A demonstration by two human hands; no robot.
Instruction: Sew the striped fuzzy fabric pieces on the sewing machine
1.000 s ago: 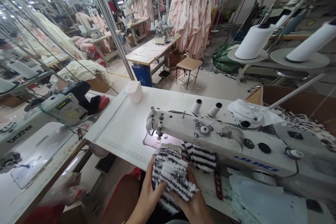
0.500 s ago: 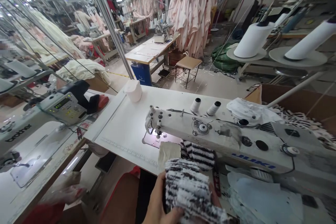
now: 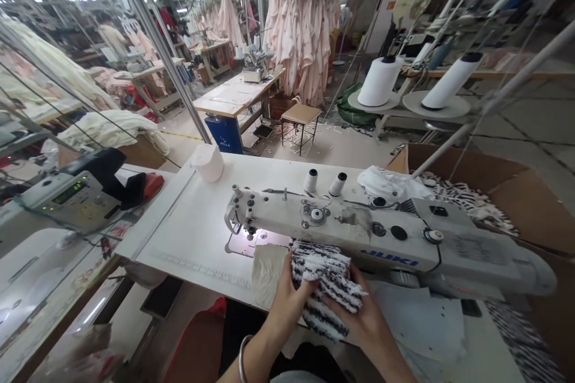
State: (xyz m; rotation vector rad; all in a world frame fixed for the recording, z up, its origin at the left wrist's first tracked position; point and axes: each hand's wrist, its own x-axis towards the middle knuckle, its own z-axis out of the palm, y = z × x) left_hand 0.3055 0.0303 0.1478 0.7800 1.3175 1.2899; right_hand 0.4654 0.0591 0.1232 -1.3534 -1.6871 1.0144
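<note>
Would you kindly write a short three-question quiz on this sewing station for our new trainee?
1. True or false: the left hand and the right hand both grip the striped fabric at the sewing machine.
2. How many small black-topped thread spools stand on the white table behind the machine? A one, B two, C four.
3. Fill in: the cream cloth lies to the ___ of the striped fabric.
Key: 1 true; 2 B; 3 left.
</note>
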